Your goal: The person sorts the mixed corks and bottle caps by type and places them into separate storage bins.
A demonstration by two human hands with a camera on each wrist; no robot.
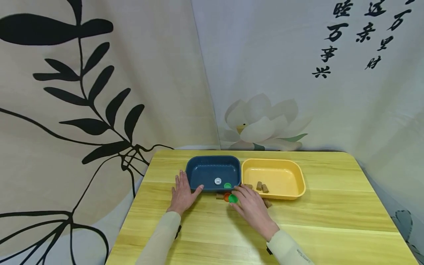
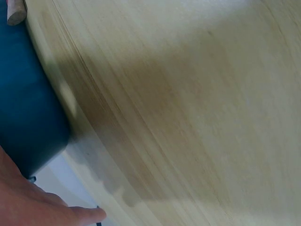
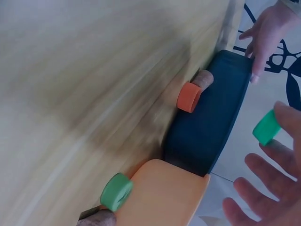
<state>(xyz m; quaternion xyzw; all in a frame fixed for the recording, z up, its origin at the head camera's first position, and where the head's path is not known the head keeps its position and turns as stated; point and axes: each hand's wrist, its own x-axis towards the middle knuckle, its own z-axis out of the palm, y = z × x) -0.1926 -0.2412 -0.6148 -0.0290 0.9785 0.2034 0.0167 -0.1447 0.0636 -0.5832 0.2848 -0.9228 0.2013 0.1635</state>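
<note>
My right hand [image 1: 253, 208] pinches a green bottle cap [image 3: 266, 127] between thumb and index finger, raised near the front of the blue tray [image 1: 212, 160]. Spread along that tray's left end is my left hand [image 1: 183, 193], fingers straight and thumb at the front rim. An orange bottle cap [image 3: 189, 97] and a cork [image 3: 203, 80] lie on the table against the tray's front side. Another green cap [image 3: 116, 192] is beside the yellow tray, hidden by my right hand in the head view. Inside the blue tray are a white cap [image 1: 217, 181] and a green cap [image 1: 227, 185].
The yellow tray [image 1: 299, 176] stands right beside the blue one and holds several corks, among them one cork [image 1: 265, 188] near its front. On the wooden table [image 1: 341, 206], a further cork [image 1: 267, 202] lies before the yellow tray. A printed curtain [image 1: 165, 73] hangs behind.
</note>
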